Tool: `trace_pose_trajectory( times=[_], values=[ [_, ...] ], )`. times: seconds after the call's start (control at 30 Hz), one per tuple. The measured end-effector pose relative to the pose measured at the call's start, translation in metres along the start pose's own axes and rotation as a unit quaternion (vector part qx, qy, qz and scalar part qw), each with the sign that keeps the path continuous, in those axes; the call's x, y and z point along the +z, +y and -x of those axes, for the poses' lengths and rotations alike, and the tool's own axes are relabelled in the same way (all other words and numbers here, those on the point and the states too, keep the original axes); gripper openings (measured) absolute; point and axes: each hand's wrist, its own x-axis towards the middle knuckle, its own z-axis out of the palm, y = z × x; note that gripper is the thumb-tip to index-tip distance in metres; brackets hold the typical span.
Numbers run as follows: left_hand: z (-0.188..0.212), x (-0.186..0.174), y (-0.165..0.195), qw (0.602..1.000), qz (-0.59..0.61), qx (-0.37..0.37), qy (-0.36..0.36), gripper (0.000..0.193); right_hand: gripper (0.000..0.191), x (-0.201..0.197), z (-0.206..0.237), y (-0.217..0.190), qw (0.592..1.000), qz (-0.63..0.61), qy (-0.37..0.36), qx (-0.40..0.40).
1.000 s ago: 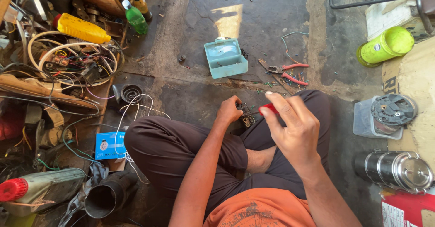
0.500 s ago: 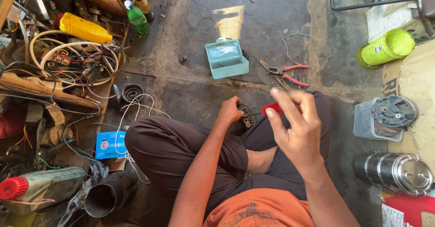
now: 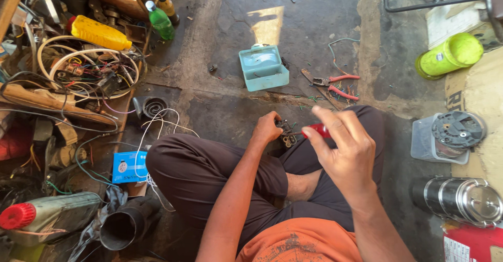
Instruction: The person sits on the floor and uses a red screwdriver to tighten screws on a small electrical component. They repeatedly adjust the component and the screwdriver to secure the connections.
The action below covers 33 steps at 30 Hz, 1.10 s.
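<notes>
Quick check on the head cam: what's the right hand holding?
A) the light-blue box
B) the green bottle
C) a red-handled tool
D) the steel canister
C: the right hand grips a red-handled tool whose tip points toward the small metal part held by the left hand; the green bottle, light-blue box and steel canister all lie untouched on the floor.
</notes>
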Motion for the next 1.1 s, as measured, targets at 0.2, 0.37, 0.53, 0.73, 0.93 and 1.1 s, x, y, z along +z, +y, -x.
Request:
trace_pose_trajectory(
  times=[0.2, 0.37, 0.53, 0.73, 0.93, 1.1],
  values=[
    [0.0, 0.002, -0.004, 1.0, 0.02, 0.011, 0.012, 0.037, 0.037, -0.014, 0.001, -0.007, 0.996, -0.053, -0.068, 0.006],
    [-0.005, 0.0, -0.008, 0.995, 0.072, -0.058, -0.025, 0.039, 0.028, -0.029, -0.005, 0.0, 0.985, 0.102, -0.12, 0.075],
    [-0.015, 0.005, -0.019, 0.997, 0.072, -0.022, -0.025, 0.041, 0.027, -0.052, -0.023, 0.016, 0.94, 0.188, -0.274, -0.076],
    [-0.016, 0.011, -0.026, 0.996, 0.07, 0.054, 0.018, 0.04, 0.042, -0.054, -0.051, 0.042, 0.767, 0.326, -0.48, -0.274],
    [-0.01, -0.001, -0.022, 0.995, 0.1, -0.008, -0.008, 0.04, 0.039, -0.033, -0.058, 0.041, 0.688, 0.311, -0.513, -0.409],
    [-0.009, -0.001, -0.021, 0.995, 0.079, 0.05, 0.028, 0.039, 0.026, -0.012, -0.069, 0.014, 0.643, 0.343, -0.575, -0.372]
  ],
)
